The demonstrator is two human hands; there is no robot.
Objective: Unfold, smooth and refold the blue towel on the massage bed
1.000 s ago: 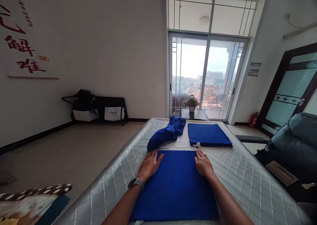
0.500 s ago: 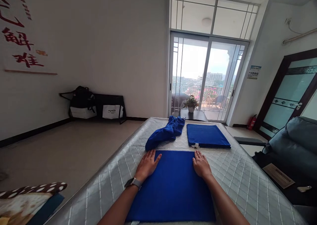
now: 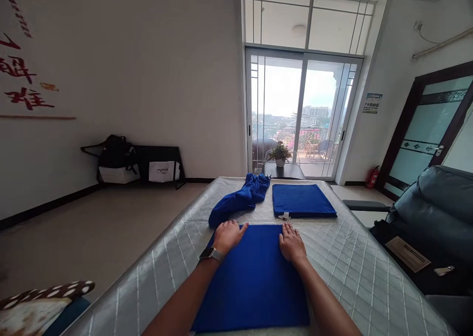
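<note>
A flat blue square of folded cloth (image 3: 254, 282) lies on the quilted mattress right in front of me. My left hand (image 3: 227, 236) rests on its far left corner, thumb spread to the side and fingers bent over the edge, tips partly hidden. Along the far right corner, my right hand (image 3: 293, 243) lies flat and open, fingers stretched forward. Beyond the left hand is a crumpled blue cloth (image 3: 240, 200). A second neatly folded blue cloth (image 3: 305, 199), with a white tag at its near edge, sits beyond the right hand.
The silver-grey quilted mattress (image 3: 354, 257) carries all the cloths. To its right stands a dark leather armchair (image 3: 439, 208). A potted plant (image 3: 280, 154) is on a small table past the far edge. At lower left is a polka-dotted fabric item (image 3: 48, 294).
My left hand has shifted slightly inward, and its fingers have gone from flat to bent at the cloth's far left corner. My right hand stays on the right side. The view has turned slightly.
</note>
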